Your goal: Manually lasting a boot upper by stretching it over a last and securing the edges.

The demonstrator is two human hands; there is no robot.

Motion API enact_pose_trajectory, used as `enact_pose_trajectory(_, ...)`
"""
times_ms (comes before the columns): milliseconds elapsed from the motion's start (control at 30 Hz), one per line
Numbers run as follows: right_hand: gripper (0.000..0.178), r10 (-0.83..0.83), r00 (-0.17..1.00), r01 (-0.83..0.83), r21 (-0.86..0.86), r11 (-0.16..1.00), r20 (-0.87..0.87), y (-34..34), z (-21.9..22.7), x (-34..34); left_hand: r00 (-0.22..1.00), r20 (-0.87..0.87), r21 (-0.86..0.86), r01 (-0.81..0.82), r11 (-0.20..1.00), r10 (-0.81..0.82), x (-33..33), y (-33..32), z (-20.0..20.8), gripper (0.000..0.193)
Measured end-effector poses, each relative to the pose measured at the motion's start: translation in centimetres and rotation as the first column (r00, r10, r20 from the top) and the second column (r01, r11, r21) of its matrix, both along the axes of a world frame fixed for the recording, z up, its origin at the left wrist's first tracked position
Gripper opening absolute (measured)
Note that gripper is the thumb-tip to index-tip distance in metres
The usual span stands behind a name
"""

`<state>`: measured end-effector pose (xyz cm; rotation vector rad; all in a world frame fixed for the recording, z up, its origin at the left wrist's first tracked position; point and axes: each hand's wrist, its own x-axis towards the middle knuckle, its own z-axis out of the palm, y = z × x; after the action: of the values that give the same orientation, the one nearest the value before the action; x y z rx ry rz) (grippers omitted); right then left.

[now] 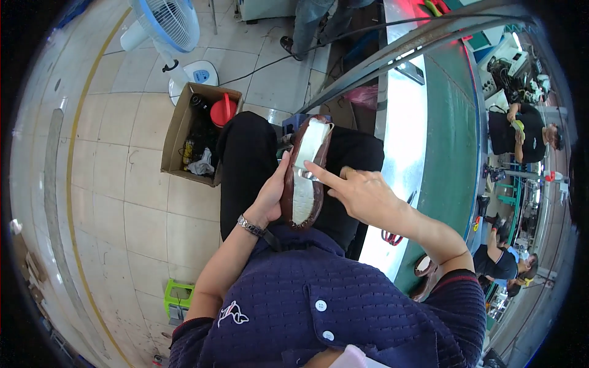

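A brown shoe upper (286, 199) lies bottom side up over my lap, its toe and heel ends pointing away from and toward me. The leather edges are folded in around a whitish insole (302, 205). My left hand (270, 191) grips its left side, fingers hidden underneath. Over the far half lies a smooth pale strip (314, 138); whether it is separate from the insole I cannot tell. My right hand (367, 193) reaches across from the right, index finger stretched onto the strip's near end. A small shiny piece shows under that finger, its kind unclear.
A cardboard box (193, 175) with a red-lidded container (223, 110) stands left of my knees, near a fan (165, 24). At right runs a bench with a green belt (451, 141); red-handled scissors (391, 237) and another shoe (423, 267) lie there. Other people work farther right.
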<state>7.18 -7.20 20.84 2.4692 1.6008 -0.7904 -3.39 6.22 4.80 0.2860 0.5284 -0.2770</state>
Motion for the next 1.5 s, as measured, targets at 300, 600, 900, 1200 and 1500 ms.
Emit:
enact_pose_trajectory(300,0.067,-0.081,0.984,0.112,0.196,0.974,-0.157,-2.5,-3.0,0.4,0.99,0.141,0.039,-0.012,0.999,0.007,2.4,1.4,0.4,0.062)
enact_pose_trajectory(600,0.066,0.085,0.995,-0.061,0.338,0.939,-0.055,2.2,1.6,5.1,0.978,0.201,0.255,0.006,0.967,-0.059,2.6,1.4,2.9,0.068)
enact_pose_trajectory(900,0.067,0.082,0.993,-0.099,0.227,0.969,0.082,2.5,-1.0,5.6,0.972,0.226,0.249,0.011,0.968,-0.069,2.4,2.2,2.3,0.066)
enact_pose_trajectory(1200,0.069,0.062,0.998,-0.067,0.393,0.917,0.025,1.1,-2.8,4.2,0.98,0.162,0.266,0.072,0.961,-0.119,2.1,3.0,1.8,0.07)
enact_pose_trajectory(1500,0.07,0.075,0.997,-0.057,0.389,0.919,-0.032,0.9,-2.9,3.1,0.96,0.095,0.336,0.219,0.916,-0.264,1.9,3.8,1.9,0.077)
